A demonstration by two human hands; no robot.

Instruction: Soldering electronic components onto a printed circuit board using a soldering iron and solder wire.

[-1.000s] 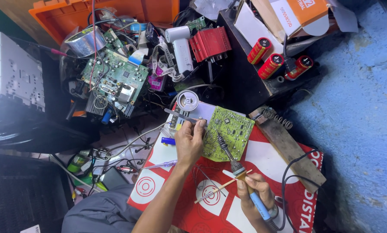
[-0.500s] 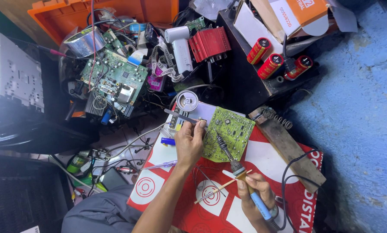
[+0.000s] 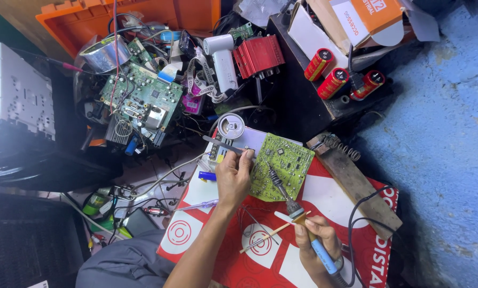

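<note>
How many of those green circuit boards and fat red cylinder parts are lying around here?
Green circuit boards: 3, the one being soldered, a big one in the pile, a small one at the top
Red cylinders: 3
Total: 6

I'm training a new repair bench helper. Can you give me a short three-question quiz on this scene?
1. True or false: the right hand holds a blue-handled soldering iron.
2. Which does the iron's tip touch: A) green square circuit board B) red cylindrical capacitors?
3. What does the left hand hold over the board's edge?

Key: 1 true; 2 A; 3 thin metal tweezers.
</note>
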